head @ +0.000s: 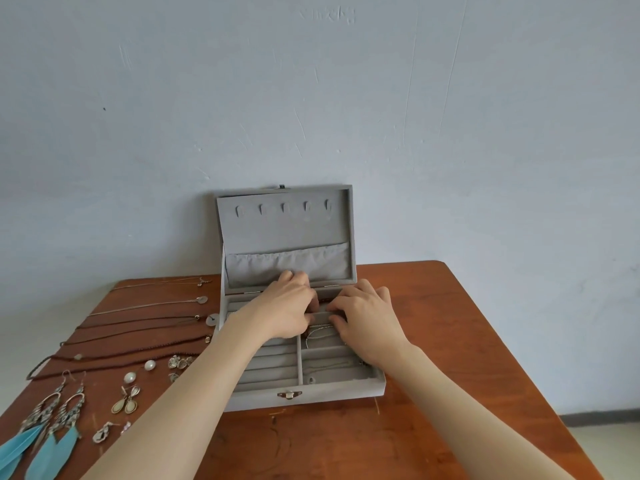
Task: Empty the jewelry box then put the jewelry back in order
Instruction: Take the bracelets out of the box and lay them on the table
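The grey velvet jewelry box (263, 398) stands open on the wooden table, its lid (287, 233) leaning back against the wall. My left hand (289, 311) and my right hand (369, 322) both reach into the rear right compartments, fingers curled down. Between their fingertips shows a dark beaded piece (322, 301), mostly hidden. Thin silver chains (322, 332) lie in the right-hand compartments, and another chain (327, 365) lies nearer the front. The ring rolls (270, 363) on the left side of the box hold nothing.
Left of the box, several necklaces (138, 323) lie stretched out in rows. Nearer me are pearl earrings (130, 377), drop earrings (124, 403), flower studs (178, 362) and blue feather earrings (41, 441). The table edge (485, 323) runs down the right.
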